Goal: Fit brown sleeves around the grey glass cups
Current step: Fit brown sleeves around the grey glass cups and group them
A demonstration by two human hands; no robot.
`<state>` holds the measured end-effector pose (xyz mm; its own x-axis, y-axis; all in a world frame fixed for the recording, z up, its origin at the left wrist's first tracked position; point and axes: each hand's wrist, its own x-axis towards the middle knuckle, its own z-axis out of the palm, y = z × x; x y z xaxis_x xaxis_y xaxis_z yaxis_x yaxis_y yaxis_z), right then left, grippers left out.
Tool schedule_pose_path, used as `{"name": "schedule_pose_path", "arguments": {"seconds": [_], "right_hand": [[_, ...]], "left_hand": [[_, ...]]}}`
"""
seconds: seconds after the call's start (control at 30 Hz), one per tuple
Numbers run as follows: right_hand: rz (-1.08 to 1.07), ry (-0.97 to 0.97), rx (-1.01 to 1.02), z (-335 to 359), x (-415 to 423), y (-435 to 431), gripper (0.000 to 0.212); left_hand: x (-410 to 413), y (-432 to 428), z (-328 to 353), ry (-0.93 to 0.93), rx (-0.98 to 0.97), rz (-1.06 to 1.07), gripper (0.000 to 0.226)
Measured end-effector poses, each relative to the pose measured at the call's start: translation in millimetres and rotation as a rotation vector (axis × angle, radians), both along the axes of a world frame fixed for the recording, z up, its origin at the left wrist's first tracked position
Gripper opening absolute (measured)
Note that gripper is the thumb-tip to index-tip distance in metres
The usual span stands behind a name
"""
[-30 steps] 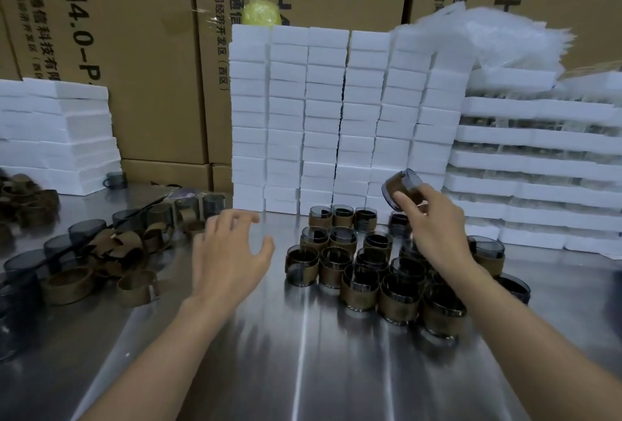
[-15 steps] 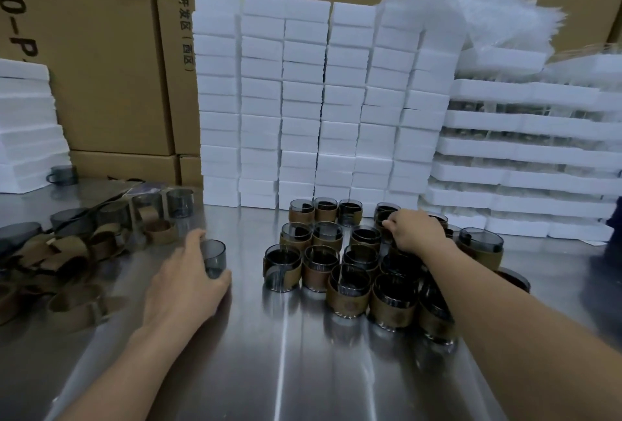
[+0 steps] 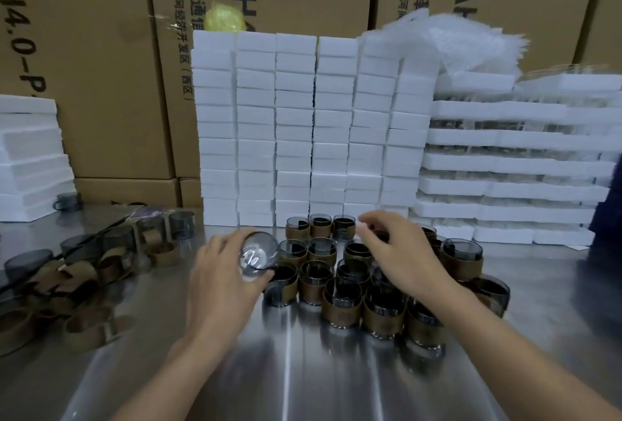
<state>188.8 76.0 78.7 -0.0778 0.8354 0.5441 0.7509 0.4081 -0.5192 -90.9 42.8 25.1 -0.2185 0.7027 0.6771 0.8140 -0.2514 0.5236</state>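
Note:
My left hand (image 3: 218,282) grips a bare grey glass cup (image 3: 256,257), tipped on its side with its base toward me, lifted just left of the cluster of sleeved cups (image 3: 340,289). My right hand (image 3: 400,252) hovers over the back of that cluster with fingers loosely curled and nothing in them. Loose brown sleeves (image 3: 84,329) lie in a heap at the left, with several bare grey cups (image 3: 181,225) behind them.
The steel table (image 3: 303,380) carries tall stacks of white foam blocks (image 3: 296,124) behind the cups, foam trays (image 3: 511,164) at the right and foam sheets (image 3: 30,158) at the left. Cardboard boxes (image 3: 101,67) form the back wall.
My left hand picked up a bare cup from the table and carried it right toward the cluster. My right hand set its sleeved cup among the others and lifted off, empty.

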Motion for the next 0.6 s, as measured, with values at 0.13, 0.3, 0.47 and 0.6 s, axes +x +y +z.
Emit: {"name": "schedule_pose_path", "arguments": {"seconds": [0.13, 0.3, 0.47, 0.6], "right_hand": [[0.216, 0.24, 0.141, -16, -28, -72, 0.047], [0.21, 0.265, 0.572, -20, -39, -105, 0.043], [0.304, 0.3, 0.575, -14, -37, -107, 0.057], [0.381, 0.323, 0.503, -13, -37, -110, 0.068]], "left_hand": [[54, -32, 29, -0.153, 0.224, -0.258, 0.073], [87, -68, 52, -0.348, 0.406, -0.394, 0.068], [88, -81, 63, -0.583, 0.209, -0.684, 0.05], [88, -86, 73, -1.137, -0.404, -1.02, 0.061]]}}
